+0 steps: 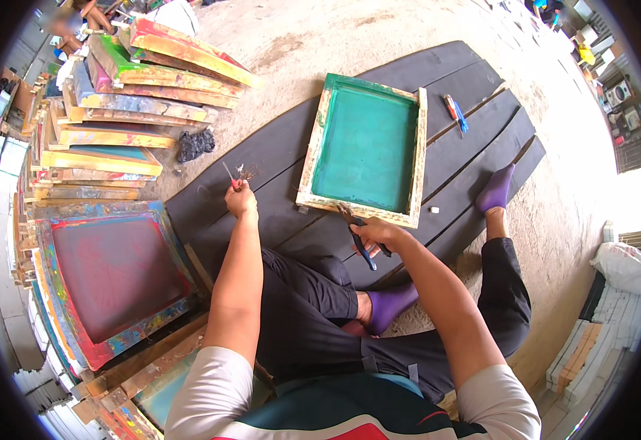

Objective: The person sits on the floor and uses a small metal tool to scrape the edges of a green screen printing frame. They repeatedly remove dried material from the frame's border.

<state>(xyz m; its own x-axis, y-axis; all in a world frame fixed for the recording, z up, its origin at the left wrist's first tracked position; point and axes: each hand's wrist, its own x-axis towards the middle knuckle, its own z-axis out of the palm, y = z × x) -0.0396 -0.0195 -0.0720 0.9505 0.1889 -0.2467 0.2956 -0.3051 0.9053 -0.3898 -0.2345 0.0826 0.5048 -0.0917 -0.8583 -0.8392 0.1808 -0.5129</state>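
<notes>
Green-meshed wooden screen-printing frame [365,149] is lying flat on dark wooden planks [467,158], at twelve o'clock from the seated person's lap. Right hand [376,233] is closing around blue-handled metal pliers [355,231], the nose working at the frame's near rail, its pale timber streaked with dried ink. Left hand [241,199], well apart at nine o'clock from the frame, is pinching a thin red-tipped sliver [229,176] beside a small tangle of pulled bits [248,173]. Judging by the grip, a low, steady pull along the rail would spare the taut mesh. At ten o'clock, a leaning stack of paint-crusted frames [126,95]; at eight, a maroon-meshed frame [115,275]. Red and blue pens [455,112] at one o'clock.
</notes>
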